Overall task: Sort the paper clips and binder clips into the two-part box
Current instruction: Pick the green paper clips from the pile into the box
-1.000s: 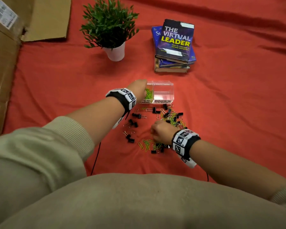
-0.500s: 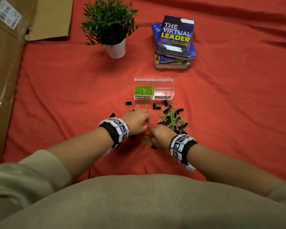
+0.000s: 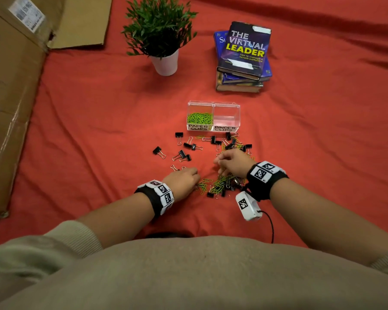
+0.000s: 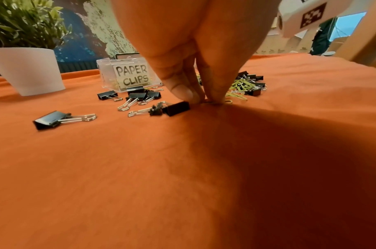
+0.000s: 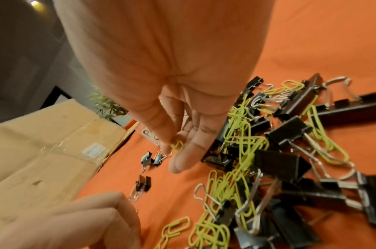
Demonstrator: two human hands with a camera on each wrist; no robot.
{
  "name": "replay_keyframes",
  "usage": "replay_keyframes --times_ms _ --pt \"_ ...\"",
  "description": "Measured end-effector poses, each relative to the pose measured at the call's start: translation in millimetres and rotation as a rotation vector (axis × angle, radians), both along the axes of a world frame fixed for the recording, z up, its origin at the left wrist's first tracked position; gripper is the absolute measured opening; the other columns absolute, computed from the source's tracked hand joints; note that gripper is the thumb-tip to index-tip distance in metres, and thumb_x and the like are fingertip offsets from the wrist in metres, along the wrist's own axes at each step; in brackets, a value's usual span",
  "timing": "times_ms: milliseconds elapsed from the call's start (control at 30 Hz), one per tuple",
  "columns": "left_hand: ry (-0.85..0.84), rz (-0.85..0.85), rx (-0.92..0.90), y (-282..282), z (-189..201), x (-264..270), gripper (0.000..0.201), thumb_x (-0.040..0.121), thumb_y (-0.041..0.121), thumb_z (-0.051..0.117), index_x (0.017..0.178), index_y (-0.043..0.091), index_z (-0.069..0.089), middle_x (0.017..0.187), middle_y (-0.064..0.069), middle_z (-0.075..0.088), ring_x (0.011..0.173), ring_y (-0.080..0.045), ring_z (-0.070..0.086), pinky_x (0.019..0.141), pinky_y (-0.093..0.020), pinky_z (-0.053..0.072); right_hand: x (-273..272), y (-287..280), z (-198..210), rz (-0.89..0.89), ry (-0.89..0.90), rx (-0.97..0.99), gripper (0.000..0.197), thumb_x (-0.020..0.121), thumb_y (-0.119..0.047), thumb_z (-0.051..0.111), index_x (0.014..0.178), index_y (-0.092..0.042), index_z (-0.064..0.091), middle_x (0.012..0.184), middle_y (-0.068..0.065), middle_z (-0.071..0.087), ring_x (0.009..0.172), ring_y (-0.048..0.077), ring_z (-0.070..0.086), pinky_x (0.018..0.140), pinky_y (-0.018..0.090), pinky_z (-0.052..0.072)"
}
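Right hand (image 5: 178,139) pinches a green paper clip (image 5: 176,145) above the tangled pile (image 3: 224,184); left hand (image 4: 195,80) pinches another on the red cloth (image 4: 118,168). Interlocked clips may drag binder clips (image 3: 182,154) toward the two-part box (image 3: 213,117).

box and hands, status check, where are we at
Left hand pinching at the cloth, catch unclear; right hand pinching a green paper clip. Two-part box: paper clips in the left part, binder part empty. Binder clips tangled among the paper clips.

Warm, dim indoor light, perhaps from above; deep shadow beneath the left hand (image 4: 195,50); blurred, bowed wrist-view edges.
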State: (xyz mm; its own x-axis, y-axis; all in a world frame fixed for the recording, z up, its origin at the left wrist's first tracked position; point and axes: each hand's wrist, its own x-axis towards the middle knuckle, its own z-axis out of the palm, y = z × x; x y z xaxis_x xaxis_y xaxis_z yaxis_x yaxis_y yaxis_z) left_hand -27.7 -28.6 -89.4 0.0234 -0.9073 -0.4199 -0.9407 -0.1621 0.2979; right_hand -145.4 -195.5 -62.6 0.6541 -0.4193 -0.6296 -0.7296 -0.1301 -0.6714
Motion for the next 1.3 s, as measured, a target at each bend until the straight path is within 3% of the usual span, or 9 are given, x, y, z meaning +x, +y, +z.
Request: replay_keyframes --times_ms 100,267,433,633,833,900,1000,1133,1300 --pt "-0.026 0.024 0.01 1 -1 -1 0.021 0.096 0.018 0.044 0.111 0.004 0.051 0.115 -0.013 0.049 0.11 -0.031 0.051 0.089 -0.043 0.047 0 2 0 0.057 0.027 -0.057 0.017 0.093 -0.016 0.049 0.082 -0.014 0.062 0.07 0.003 0.066 0.064 0.018 0.061 0.07 0.032 0.053" --pt "-0.033 0.048 -0.021 3 2 -3 0.024 0.093 0.021 0.046 0.112 0.007 0.049 0.115 -0.011 0.049 0.111 -0.029 0.049 0.09 -0.041 0.043 -6 19 -1 0.505 0.077 -0.347 0.012 0.081 -0.012 0.058 0.09 -0.011 0.065 0.079 -0.006 0.057 0.08 0.016 0.057 0.074 0.028 0.049" --pt "-0.034 -0.009 -0.009 1 1 -6 0.025 0.091 0.02 0.049 0.113 0.008 0.051 0.116 -0.011 0.049 0.113 -0.029 0.049 0.097 -0.041 0.042 -12 30 -9 0.733 0.145 -0.536 0.029 0.087 -0.017 0.059 0.114 -0.006 0.058 0.116 0.012 0.05 0.11 0.027 0.051 0.093 0.033 0.042" --pt "-0.129 -0.012 0.011 -2 1 -8 0.023 0.097 0.016 0.043 0.115 0.006 0.05 0.119 -0.011 0.05 0.115 -0.029 0.05 0.092 -0.039 0.042 -13 33 -15 0.661 0.211 -0.504 0.025 0.09 -0.012 0.058 0.112 -0.002 0.06 0.119 0.014 0.047 0.106 0.028 0.055 0.09 0.033 0.045" --pt "-0.11 0.037 0.027 -1 -2 -10 0.026 0.096 0.014 0.041 0.118 0.004 0.048 0.121 -0.014 0.049 0.116 -0.031 0.048 0.096 -0.04 0.04 -11 22 -14 0.548 0.234 -0.435 0.014 0.088 -0.005 0.056 0.102 -0.004 0.061 0.103 0.007 0.05 0.088 0.022 0.055 0.085 0.032 0.047" --pt "-0.054 0.088 0.028 -1 -2 -8 0.025 0.094 0.015 0.043 0.116 0.004 0.048 0.119 -0.015 0.05 0.116 -0.032 0.049 0.099 -0.041 0.041 -10 15 -9 0.454 0.236 -0.377 0.011 0.089 -0.007 0.057 0.099 -0.007 0.063 0.098 0.006 0.061 0.087 0.02 0.059 0.081 0.031 0.049" --pt "0.025 0.162 -0.01 -1 1 -2 0.023 0.092 0.019 0.045 0.109 0.005 0.05 0.113 -0.015 0.054 0.11 -0.033 0.052 0.093 -0.04 0.043 -15 4 -5 0.223 0.084 -0.316 0.004 0.085 -0.009 0.061 0.086 -0.013 0.063 0.081 0.0 0.064 0.07 0.014 0.06 0.064 0.026 0.05" --pt "-0.027 0.119 -0.028 -1 5 3 0.023 0.091 0.02 0.045 0.106 0.005 0.054 0.109 -0.014 0.053 0.107 -0.032 0.052 0.089 -0.039 0.044 -16 -7 4 0.027 -0.003 -0.1 0.004 0.085 -0.007 0.061 0.083 -0.011 0.061 0.075 -0.001 0.066 0.059 0.009 0.062 0.055 0.019 0.05" --pt "-0.065 0.095 -0.001 0 7 3 0.025 0.086 0.015 0.048 0.109 0.006 0.052 0.114 -0.013 0.05 0.11 -0.03 0.049 0.089 -0.038 0.041 -10 -8 9 -0.058 -0.044 0.033 0.006 0.084 -0.004 0.062 0.081 -0.009 0.06 0.078 0.006 0.066 0.062 0.016 0.061 0.069 0.029 0.055"
